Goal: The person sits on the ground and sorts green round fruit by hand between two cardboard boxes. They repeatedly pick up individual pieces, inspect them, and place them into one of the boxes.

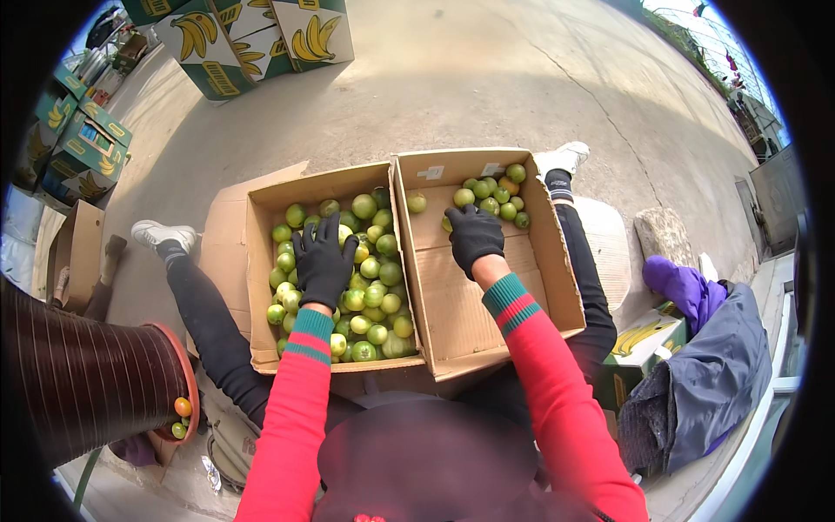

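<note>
Two cardboard boxes stand side by side between my outstretched legs. The left cardboard box (261,355) is full of green tomatoes (373,295), some pale or yellowish. My left hand (324,261), in a black glove, rests on these tomatoes with its fingers spread. In the right cardboard box (456,313), a smaller group of green tomatoes (483,189), one of them orange, lies by the far right corner. My right hand (476,240), also gloved in black, is over this box, knuckles up, beside that group. A tomato (447,224) shows at its fingertips; whether it is gripped is hidden.
Banana boxes (261,39) stand on the concrete floor ahead, with more banana boxes (85,147) at far left. A dark ribbed container (98,372) with a red rim is near my left leg. Jackets (711,365) lie over a box at right, near a stone block (662,235).
</note>
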`<state>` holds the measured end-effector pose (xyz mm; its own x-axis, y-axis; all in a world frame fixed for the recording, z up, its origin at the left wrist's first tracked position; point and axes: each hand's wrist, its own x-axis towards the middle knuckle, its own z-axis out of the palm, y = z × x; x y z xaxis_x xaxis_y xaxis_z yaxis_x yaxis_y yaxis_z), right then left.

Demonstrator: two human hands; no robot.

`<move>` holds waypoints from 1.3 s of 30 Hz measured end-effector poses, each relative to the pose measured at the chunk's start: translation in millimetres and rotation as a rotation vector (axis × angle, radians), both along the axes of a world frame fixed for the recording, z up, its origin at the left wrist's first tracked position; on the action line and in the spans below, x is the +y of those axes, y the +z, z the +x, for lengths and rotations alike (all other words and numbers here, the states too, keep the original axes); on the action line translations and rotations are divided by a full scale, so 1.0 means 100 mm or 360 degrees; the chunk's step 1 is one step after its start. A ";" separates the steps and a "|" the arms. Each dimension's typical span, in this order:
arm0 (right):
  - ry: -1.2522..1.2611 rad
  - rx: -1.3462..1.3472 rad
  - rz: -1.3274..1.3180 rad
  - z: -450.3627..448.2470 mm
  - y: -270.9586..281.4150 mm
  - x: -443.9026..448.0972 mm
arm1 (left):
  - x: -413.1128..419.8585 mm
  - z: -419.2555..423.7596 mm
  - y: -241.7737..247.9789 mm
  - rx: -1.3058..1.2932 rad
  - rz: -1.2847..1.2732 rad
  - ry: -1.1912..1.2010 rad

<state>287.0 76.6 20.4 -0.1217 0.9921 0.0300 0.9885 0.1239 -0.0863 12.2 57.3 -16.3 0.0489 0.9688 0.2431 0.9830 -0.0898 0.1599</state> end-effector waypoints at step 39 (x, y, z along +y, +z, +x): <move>0.0029 0.0128 0.0449 -0.01 -0.43 0.16 | 0.36 -0.54 -0.20 -0.1066 0.0316 0.0192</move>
